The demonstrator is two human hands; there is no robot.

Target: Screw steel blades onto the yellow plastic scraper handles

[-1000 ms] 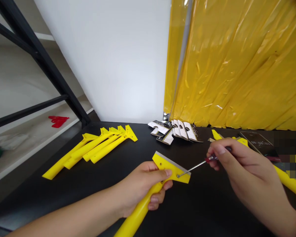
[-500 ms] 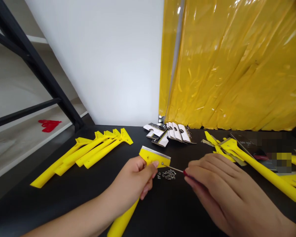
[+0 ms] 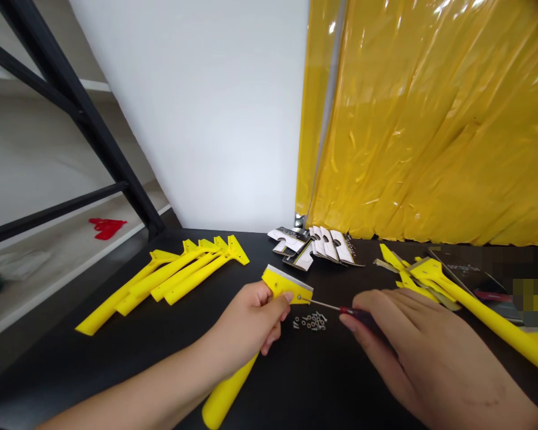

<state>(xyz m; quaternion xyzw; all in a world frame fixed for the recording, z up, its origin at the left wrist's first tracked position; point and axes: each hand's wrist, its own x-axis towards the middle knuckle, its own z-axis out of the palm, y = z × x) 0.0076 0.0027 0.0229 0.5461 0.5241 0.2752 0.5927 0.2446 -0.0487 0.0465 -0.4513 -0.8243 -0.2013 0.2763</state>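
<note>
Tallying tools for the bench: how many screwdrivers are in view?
1: the red-handled screwdriver in the right hand, its tip at the yellow scraper head. A red object at far right might be another; it is partly hidden.

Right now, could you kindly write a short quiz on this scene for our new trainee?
1. Which hand holds the screwdriver?
2. True or false: the screwdriver's tip touches the head of the yellow scraper.
3. What lies on the black table just below the scraper's head? A) small screws B) white cards C) a pile of yellow scrapers

Key: 1. right hand; 2. true; 3. A
</note>
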